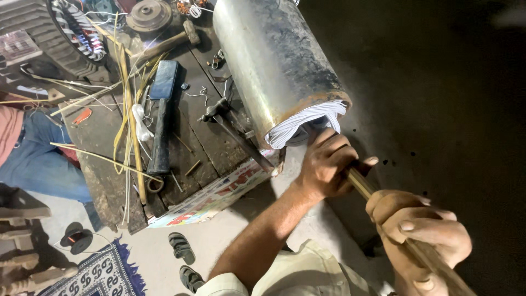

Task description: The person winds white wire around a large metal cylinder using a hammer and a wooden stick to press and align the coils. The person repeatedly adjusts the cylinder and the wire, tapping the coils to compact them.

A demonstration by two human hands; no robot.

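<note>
Head view: a big metal cylinder lies on its side on the dark wooden table, its open end with white winding wire facing 5 o'clock. A wooden rod runs from that opening toward 5 o'clock, its long axis nearly in line with the cylinder's.

The left hand is nearer the opening, just beside the wire; its grip is clenched round the rod. The right hand sits further down the rod at 5 o'clock, grip likewise clenched on it (rod tip hidden behind the left hand).

At 9 o'clock on the table: a hammer, a dark flat tool, yellow strips.
</note>
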